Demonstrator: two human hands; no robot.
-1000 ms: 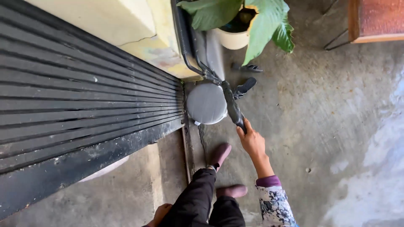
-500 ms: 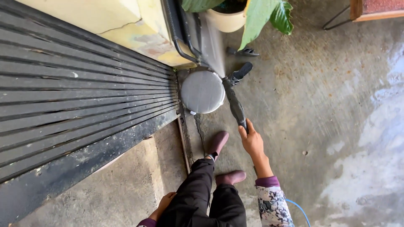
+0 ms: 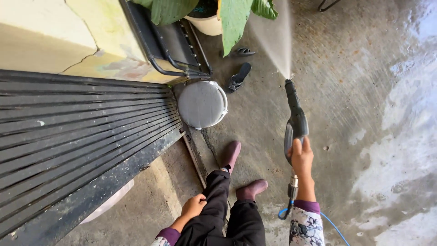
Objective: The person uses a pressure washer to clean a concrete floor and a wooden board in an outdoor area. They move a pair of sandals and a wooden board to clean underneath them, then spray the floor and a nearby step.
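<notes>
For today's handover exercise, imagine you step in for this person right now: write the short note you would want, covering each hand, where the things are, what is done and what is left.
Right hand: gripped around the handle of the spray gun, which points away and is spraying water onto the concrete floor.
Left hand: empty, resting on the left thigh.
Blue hose trails behind at the right.
Round grey lid and black sandals lie by the wall, near the potted plant.
Done: pale patches on the right.
Left: the darker concrete ahead and by the boots.
</notes>
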